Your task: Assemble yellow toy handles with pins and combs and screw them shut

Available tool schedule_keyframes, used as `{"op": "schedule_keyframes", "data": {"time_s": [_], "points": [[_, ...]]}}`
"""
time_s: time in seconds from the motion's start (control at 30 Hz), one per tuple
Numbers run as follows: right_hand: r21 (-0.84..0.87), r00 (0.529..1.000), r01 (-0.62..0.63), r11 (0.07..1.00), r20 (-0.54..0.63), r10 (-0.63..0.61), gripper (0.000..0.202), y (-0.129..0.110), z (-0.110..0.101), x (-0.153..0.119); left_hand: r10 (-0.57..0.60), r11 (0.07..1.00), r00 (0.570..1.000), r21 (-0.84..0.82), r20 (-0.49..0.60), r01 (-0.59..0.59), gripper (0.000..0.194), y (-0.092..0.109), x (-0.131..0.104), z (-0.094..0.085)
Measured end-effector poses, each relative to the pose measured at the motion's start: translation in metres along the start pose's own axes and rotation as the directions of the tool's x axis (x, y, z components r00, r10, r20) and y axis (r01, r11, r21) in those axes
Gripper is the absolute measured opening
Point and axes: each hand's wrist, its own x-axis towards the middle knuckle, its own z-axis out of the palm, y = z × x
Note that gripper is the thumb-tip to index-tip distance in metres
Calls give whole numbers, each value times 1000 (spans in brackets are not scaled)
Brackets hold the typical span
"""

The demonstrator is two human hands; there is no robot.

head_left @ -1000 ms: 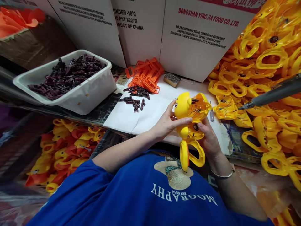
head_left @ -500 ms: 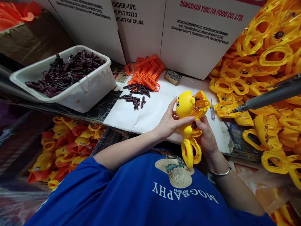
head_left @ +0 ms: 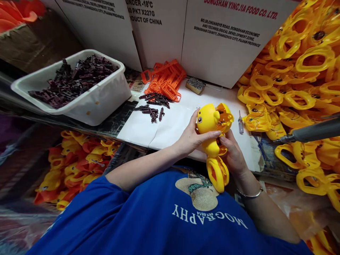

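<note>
A yellow duck-shaped toy [head_left: 208,119] is held upright over the near edge of the white sheet [head_left: 170,122], its two halves partly apart at the head. My left hand [head_left: 192,136] grips its left side, thumb across the front. On the other side my right hand [head_left: 233,152] holds the back half, thumb near the middle. The toy's looped yellow handle [head_left: 217,173] hangs below the hands. Orange frames [head_left: 167,79] and dark purple parts [head_left: 151,111] lie on the sheet to the left. A small screwdriver [head_left: 240,124] rests right of the toy.
A white tub [head_left: 106,99] of dark parts stands at the left. Yellow shells [head_left: 310,99] are heaped at the right, with a dark power tool [head_left: 313,131] in front. A small box of screws [head_left: 195,85] sits near the cartons [head_left: 212,53]. Finished-looking ducks [head_left: 71,166] lie lower left.
The toy's halves have come closer together, and its handle loops now overlap more. The power tool at the right has swung lower and to the right.
</note>
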Motion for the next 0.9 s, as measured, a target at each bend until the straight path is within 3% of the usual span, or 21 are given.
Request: {"op": "schedule_keyframes", "data": {"time_s": [0.27, 0.4, 0.6, 0.9], "points": [[-31, 1000, -27, 999, 3, 27, 58, 1, -2, 2, 2, 1000, 999, 30, -36, -1, 84, 2, -1, 2], [-100, 999, -32, 994, 7, 32, 59, 3, -5, 2, 30, 999, 999, 41, -46, -28, 84, 2, -1, 2], [-30, 998, -59, 998, 11, 59, 59, 0, -2, 0, -1, 999, 999, 40, -45, 3, 87, 3, -2, 0], [-73, 997, -73, 995, 30, 75, 62, -5, -3, 1, 12, 999, 996, 36, -84, -9, 91, -3, -3, 1]]}}
